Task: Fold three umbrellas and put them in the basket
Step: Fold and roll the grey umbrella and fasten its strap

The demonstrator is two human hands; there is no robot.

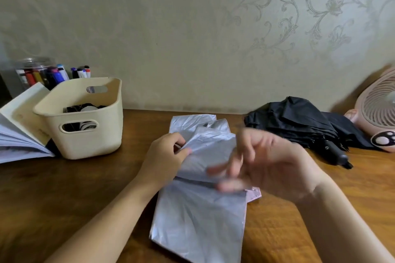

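The left hand (167,152) pinches a pleat of the silver umbrella (201,215) between thumb and fingertips. The right hand (263,162) is motion-blurred, its fingers loosely spread and gripping nothing I can make out. I judge the slick cloth could slip from so light a pinch, letting the flattened pleats spring apart or the fold go in crooked. The umbrella lies flat on the worktop (85,188) directly under both hands, running toward the wall. The black umbrella (299,126) lies loose to the right, and the basket (102,139) is well apart on the left.
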